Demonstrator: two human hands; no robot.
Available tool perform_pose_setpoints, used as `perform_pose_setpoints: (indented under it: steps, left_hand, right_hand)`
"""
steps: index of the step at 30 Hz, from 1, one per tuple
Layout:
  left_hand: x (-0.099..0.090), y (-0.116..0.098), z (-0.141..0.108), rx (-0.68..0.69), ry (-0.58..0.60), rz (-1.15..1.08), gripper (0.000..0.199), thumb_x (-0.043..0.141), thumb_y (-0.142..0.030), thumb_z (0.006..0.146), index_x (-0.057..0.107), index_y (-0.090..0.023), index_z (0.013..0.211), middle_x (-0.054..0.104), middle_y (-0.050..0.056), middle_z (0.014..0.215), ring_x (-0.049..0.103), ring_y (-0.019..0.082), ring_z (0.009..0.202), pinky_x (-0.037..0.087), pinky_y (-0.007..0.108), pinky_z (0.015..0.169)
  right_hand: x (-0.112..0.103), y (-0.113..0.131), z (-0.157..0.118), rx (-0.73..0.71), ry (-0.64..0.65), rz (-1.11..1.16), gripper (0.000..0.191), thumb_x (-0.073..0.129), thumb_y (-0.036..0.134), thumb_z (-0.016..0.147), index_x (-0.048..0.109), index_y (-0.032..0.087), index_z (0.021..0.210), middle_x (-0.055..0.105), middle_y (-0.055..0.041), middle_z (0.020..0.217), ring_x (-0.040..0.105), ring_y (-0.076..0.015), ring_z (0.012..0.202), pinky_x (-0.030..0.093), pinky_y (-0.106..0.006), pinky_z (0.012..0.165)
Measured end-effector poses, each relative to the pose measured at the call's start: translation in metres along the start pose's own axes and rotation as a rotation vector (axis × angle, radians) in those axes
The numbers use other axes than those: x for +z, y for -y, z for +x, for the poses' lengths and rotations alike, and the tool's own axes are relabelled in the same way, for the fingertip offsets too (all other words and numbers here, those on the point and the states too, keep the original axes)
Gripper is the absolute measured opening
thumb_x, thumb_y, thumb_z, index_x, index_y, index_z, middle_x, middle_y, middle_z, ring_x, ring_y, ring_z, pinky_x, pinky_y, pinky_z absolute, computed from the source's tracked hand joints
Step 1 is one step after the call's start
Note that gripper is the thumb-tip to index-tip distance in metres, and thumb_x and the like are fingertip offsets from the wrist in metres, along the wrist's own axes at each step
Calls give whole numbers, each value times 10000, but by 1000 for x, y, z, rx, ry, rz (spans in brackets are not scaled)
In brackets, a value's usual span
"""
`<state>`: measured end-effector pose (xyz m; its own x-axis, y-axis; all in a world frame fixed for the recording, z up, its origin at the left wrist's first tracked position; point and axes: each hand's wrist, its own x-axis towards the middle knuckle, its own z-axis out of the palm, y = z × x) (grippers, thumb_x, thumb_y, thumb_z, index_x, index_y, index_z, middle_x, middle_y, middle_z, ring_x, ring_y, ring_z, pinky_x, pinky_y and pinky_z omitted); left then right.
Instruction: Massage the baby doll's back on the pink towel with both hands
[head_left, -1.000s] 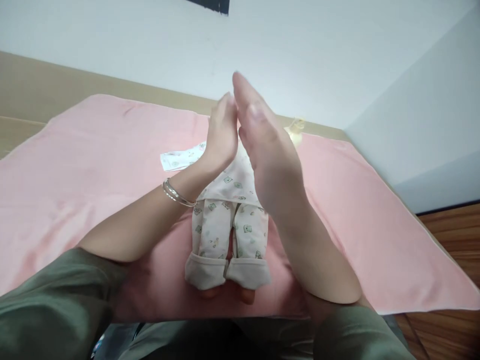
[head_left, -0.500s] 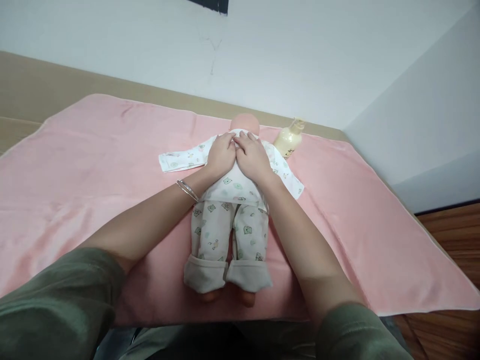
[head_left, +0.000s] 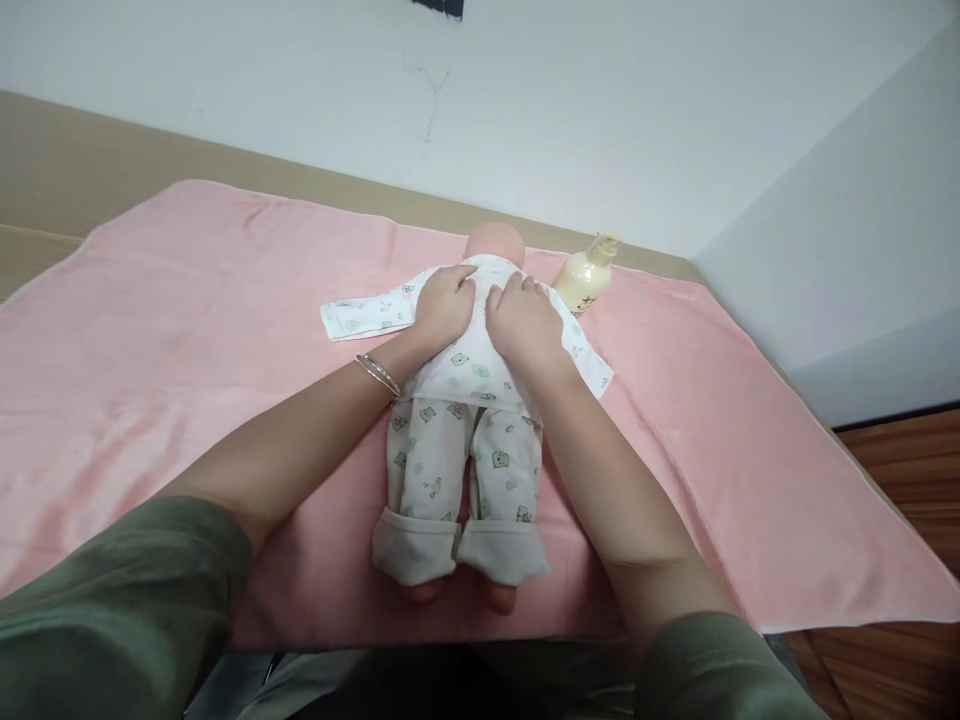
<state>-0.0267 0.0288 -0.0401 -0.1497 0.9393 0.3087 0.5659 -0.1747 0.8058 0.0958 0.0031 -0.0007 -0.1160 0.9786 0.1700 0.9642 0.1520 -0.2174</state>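
A baby doll [head_left: 495, 243] in a white patterned top [head_left: 469, 375] and matching trousers [head_left: 435, 450] lies on a pink cloth [head_left: 262, 280], its feet toward me. My left hand [head_left: 445, 305] rests on the left side of the top's upper part, palm down, fingers bent over the fabric. On the right side of the top, my right hand [head_left: 525, 320] lies with its fingers curled against the fabric. A strip of the top shows between both hands. Whether the fingers pinch cloth is hard to see.
A cream-coloured pump bottle [head_left: 585, 277] stands just right of the doll's head, close to the right sleeve. Behind the cloth are a tan table edge [head_left: 300, 170] and a pale wall. Brown wooden flooring shows at the lower right.
My right hand has moved right, away from my left hand, and its fingers have curled more. My left hand has stayed nearly in place. The view has shifted slightly.
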Motion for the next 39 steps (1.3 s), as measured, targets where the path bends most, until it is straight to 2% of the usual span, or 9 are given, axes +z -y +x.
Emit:
perform_pose_setpoints:
  steps: [4, 7, 10, 13, 18, 23, 28, 32, 39]
  left_hand:
    - [4, 8, 1, 5, -60, -94, 466, 428, -140, 919, 779, -161, 1225, 763, 76, 1355, 679, 222, 1303, 487, 372, 1233]
    - [4, 10, 0, 29, -64, -88, 474, 398, -147, 932, 778, -168, 1215, 770, 78, 1336, 695, 220, 1260, 518, 359, 1191]
    - [3, 7, -1, 27, -66, -50, 495, 403, -135, 925, 756, -149, 1272, 738, 85, 1398, 657, 222, 1342, 474, 355, 1247]
    - [3, 5, -1, 21, -55, -39, 510, 404, -125, 921, 742, -128, 1303, 726, 95, 1419, 649, 227, 1364, 459, 369, 1267]
    - [4, 7, 0, 9, -68, -45, 506, 413, -117, 904, 753, -136, 1279, 732, 87, 1411, 650, 236, 1364, 460, 391, 1273]
    - [3, 8, -1, 9, -78, -56, 474, 414, -134, 909, 771, -163, 1219, 757, 79, 1360, 679, 230, 1307, 506, 365, 1224]
    - [3, 5, -2, 21, -74, -45, 466, 429, -136, 902, 772, -175, 1214, 755, 82, 1366, 679, 239, 1318, 494, 397, 1241]
    - [3, 3, -1, 16, -66, -47, 483, 436, -130, 896, 764, -150, 1250, 741, 92, 1393, 663, 243, 1348, 478, 400, 1258]
    - [4, 9, -1, 22, -76, -70, 470, 444, -134, 892, 770, -186, 1226, 753, 58, 1370, 647, 235, 1348, 474, 385, 1261]
  right_hand:
    - [1, 15, -9, -206, 43, -47, 630, 344, 224, 1057, 367, -24, 1636, 294, -273, 1744, 257, -402, 1662, 210, -559, 1374]
    - [3, -6, 9, -399, 123, 113, 588, 371, 266, 1053, 464, 178, 1627, 330, -85, 1769, 219, -312, 1687, 142, -591, 1393]
    - [6, -36, 30, -365, 130, 280, 582, 386, 428, 1071, 473, 262, 1621, 290, -16, 1786, 196, -258, 1697, 142, -553, 1400]
    - [9, -45, 38, -232, 87, 306, 666, 371, 458, 1065, 379, 174, 1667, 243, -93, 1797, 211, -287, 1693, 159, -563, 1390]
    - [7, -13, 14, -109, 23, 144, 672, 326, 350, 1064, 375, -16, 1625, 385, -277, 1700, 366, -412, 1610, 284, -625, 1321]
    - [-5, 7, -5, -237, 127, 26, 637, 374, 280, 1054, 372, 79, 1659, 222, -223, 1783, 181, -431, 1679, 206, -636, 1354]
    - [-1, -23, 26, -238, 150, 217, 658, 394, 410, 1043, 406, 154, 1649, 241, -143, 1795, 208, -346, 1688, 187, -580, 1381]
    - [5, -31, 34, -99, 71, 224, 700, 351, 462, 1050, 384, 81, 1636, 340, -195, 1747, 287, -365, 1656, 247, -607, 1350]
    - [-1, 13, -10, -112, -6, 3, 614, 299, 220, 1023, 468, -126, 1501, 484, -384, 1579, 485, -464, 1505, 379, -621, 1253]
